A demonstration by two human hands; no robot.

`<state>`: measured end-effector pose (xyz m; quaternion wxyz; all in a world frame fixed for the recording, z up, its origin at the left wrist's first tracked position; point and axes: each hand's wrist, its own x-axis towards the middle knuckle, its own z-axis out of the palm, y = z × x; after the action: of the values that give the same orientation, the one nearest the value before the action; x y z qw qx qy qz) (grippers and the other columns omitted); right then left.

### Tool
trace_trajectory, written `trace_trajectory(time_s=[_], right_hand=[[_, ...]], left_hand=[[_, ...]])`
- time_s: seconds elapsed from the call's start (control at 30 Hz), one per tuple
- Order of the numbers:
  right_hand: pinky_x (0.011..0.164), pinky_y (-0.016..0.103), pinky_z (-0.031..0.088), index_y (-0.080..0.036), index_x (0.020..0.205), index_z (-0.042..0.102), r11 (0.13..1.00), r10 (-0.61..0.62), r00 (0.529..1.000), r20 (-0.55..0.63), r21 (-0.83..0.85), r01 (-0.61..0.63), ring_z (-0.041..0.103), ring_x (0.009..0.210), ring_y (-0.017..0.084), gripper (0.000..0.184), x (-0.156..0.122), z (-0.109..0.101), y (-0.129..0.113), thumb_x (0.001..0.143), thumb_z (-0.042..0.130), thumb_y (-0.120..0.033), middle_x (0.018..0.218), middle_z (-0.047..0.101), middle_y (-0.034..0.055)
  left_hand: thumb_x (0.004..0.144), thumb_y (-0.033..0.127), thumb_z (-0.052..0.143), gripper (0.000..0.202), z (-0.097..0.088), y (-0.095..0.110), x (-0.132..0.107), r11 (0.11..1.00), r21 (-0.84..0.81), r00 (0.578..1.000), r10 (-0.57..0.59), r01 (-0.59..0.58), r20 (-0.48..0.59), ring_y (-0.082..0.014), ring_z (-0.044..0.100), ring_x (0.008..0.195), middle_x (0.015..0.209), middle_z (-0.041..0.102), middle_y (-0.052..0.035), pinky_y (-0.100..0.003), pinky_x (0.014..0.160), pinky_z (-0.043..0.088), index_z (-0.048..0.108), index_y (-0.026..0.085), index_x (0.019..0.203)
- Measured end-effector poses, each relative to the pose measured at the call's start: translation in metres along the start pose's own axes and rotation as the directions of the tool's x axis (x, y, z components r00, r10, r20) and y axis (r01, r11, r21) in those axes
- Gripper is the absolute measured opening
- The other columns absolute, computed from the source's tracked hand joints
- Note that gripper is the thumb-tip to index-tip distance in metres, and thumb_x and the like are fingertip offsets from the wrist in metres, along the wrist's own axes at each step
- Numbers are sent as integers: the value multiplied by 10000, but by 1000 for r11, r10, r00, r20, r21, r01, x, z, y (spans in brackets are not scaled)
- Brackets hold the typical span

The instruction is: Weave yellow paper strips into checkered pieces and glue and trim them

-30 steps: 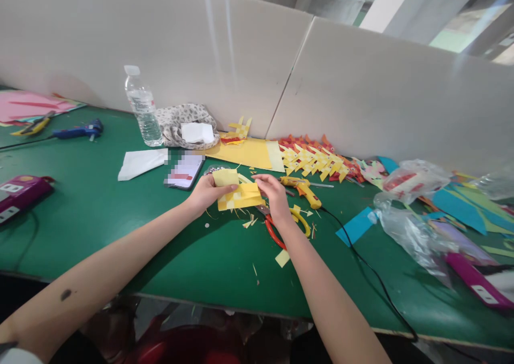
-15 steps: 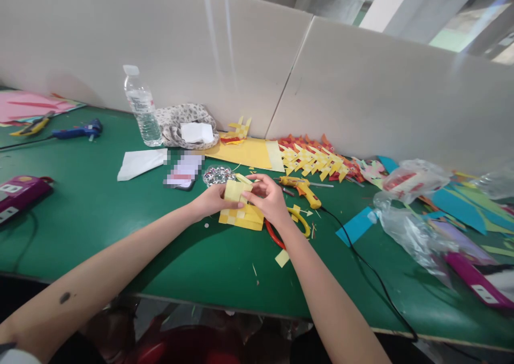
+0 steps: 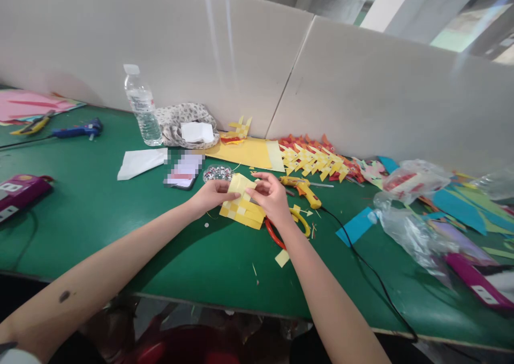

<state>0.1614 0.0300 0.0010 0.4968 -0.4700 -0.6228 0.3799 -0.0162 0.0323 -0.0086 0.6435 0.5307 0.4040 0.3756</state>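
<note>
Between my two hands is a pale yellow piece of paper (image 3: 240, 184), held up off the table. My left hand (image 3: 213, 197) pinches its left side, thumb on top. On its right side my right hand (image 3: 270, 195) grips it between thumb and fingers. Just below lies a yellow checkered woven paper (image 3: 243, 215), partly covered by the held piece. Scissors with red and yellow handles (image 3: 301, 222) lie under my right wrist, their blades mostly hidden. Behind my left hand sits a dish of small googly eyes (image 3: 217, 173).
A yellow glue gun (image 3: 301, 187) with a black cord lies to the right. Finished yellow woven paper pieces (image 3: 315, 160) are piled at the back. A water bottle (image 3: 143, 107) and a phone (image 3: 185, 168) stand and lie left. Plastic bags (image 3: 417, 235) and blue paper (image 3: 357, 226) are at right.
The pale yellow paper was curled or folded up between my fingers; now it shows a flatter, larger face. My left fingers have shifted slightly, and both forearms stay nearly in place.
</note>
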Motion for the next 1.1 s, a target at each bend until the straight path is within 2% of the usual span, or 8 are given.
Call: trace_trajectory(time_s=[0.17, 0.67, 1.0, 1.1], right_hand=[[586, 287, 507, -217, 959, 548, 1000, 14, 1000, 8, 25, -14, 594, 621, 144, 407, 0, 1, 0, 596, 719, -284, 711, 612, -15], [587, 274, 496, -219, 955, 554, 999, 20, 1000, -2, 50, -20, 578, 608, 130, 418, 0, 2, -1, 581, 732, -266, 698, 607, -22], [552, 261, 486, -224, 962, 549, 986, 79, 997, 17, 146, -80, 570, 588, 122, 455, 0, 2, -2, 556, 749, -268, 696, 604, -33], [540, 255, 485, -220, 960, 550, 980, 101, 995, 23, 170, -103, 568, 588, 120, 460, 0, 2, -3, 549, 752, -262, 700, 606, -34]], left_hand=[[624, 250, 748, 340, -1, 0, -1, 999, 34, 1000, -15, 15, -18, -171, 665, 745, 879, 717, -67, -277, 672, 520, 673, 158, 942], [596, 232, 765, 291, 0, 1, 0, 1000, -1, 1000, -11, 11, -28, -155, 663, 745, 829, 719, -46, -266, 693, 523, 688, 178, 872], [604, 279, 754, 242, 2, 3, -2, 998, 55, 999, -25, 27, -36, -150, 651, 725, 815, 710, -49, -250, 642, 508, 675, 169, 804], [604, 297, 752, 250, 2, 4, -3, 996, 87, 997, -13, 20, -81, -133, 636, 735, 825, 701, -38, -220, 625, 494, 671, 173, 806]])
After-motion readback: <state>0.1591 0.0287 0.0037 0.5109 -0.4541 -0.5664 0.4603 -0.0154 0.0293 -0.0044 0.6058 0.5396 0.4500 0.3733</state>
